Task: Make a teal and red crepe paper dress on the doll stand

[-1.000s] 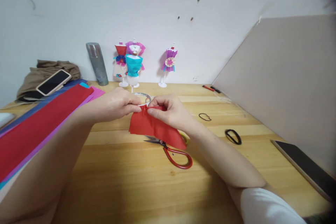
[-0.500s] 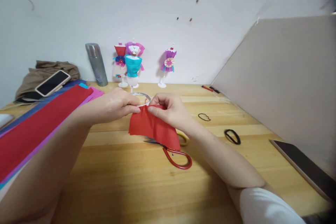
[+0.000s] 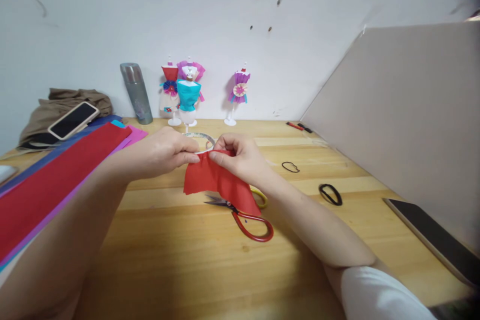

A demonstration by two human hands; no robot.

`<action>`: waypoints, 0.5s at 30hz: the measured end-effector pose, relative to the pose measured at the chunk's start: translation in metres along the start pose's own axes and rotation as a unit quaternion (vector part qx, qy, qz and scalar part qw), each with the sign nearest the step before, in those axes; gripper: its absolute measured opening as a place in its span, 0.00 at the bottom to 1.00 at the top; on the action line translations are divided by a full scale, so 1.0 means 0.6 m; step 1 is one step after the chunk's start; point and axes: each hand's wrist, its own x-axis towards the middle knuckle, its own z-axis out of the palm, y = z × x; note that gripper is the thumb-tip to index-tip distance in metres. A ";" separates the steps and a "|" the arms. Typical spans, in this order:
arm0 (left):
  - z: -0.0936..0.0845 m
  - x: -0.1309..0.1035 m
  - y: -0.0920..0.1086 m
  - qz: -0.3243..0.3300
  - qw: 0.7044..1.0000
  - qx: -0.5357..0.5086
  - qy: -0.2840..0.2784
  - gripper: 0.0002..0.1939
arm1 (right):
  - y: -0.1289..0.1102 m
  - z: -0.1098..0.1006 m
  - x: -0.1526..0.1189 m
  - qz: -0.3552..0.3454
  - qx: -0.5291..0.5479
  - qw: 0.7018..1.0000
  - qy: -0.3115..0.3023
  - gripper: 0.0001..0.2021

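A small piece of red crepe paper hangs from my two hands, its upper edge pinched into gathers. My left hand is closed, thumb and fingers on the paper's top left corner. Just beside it, my right hand pinches the same edge between thumb and forefinger. Behind the fingers lies a white ring with markings, apparently a roll of tape, partly hidden. Below the paper rest scissors with one red and one yellow handle; the paper covers part of them.
Long strips of coloured paper lie at the left, near a phone on brown cloth. A flask and small dressed mannequins stand by the wall. Black bands and a dark tablet-like slab lie right.
The lower right part of the red paper has swung slightly, showing more of the scissors' pivot. Both hands keep their pinch, and the whole view has shifted a little.
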 end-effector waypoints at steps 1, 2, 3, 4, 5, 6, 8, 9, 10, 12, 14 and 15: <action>0.000 0.000 0.000 0.001 1.000 0.005 0.001 0.15 | 0.000 0.001 0.000 0.002 0.001 1.000 0.002 0.10; 0.000 0.000 0.001 0.002 1.000 0.011 0.002 0.14 | 0.001 0.001 0.000 0.004 0.002 1.000 0.005 0.10; 0.001 -0.001 0.001 0.002 1.000 0.019 0.005 0.14 | 0.001 0.002 0.000 0.005 0.003 1.000 0.008 0.10; 0.001 -0.001 0.002 0.003 1.000 0.026 0.006 0.13 | 0.001 0.003 0.000 0.007 0.004 1.000 0.012 0.10; 0.001 -0.001 0.002 0.004 0.999 0.033 0.007 0.13 | 0.001 0.004 0.000 0.009 0.007 1.000 0.016 0.10; 0.002 -0.001 0.002 0.006 0.999 0.040 0.009 0.13 | 0.001 0.004 0.000 0.012 0.011 1.000 0.020 0.10; 0.003 -0.001 0.001 0.014 0.998 0.054 0.018 0.14 | 0.000 0.006 0.001 0.022 0.024 0.999 0.026 0.11; 0.004 -0.001 0.000 0.019 0.998 0.062 0.025 0.14 | -0.001 0.006 0.001 0.031 0.033 0.999 0.028 0.12; 0.005 -0.002 0.000 0.024 0.997 0.070 0.035 0.14 | -0.002 0.007 0.001 0.042 0.044 0.998 0.027 0.12; 0.006 -0.003 -0.001 0.033 0.994 0.086 0.052 0.13 | -0.004 0.007 0.001 0.068 0.070 0.995 0.017 0.13; 0.006 -0.004 -0.001 0.042 0.993 0.097 0.053 0.14 | -0.005 0.007 0.001 0.091 0.091 0.992 -0.002 0.14; 0.006 -0.005 -0.001 0.047 0.993 0.100 0.048 0.14 | -0.005 0.007 0.001 0.098 0.098 0.990 -0.011 0.14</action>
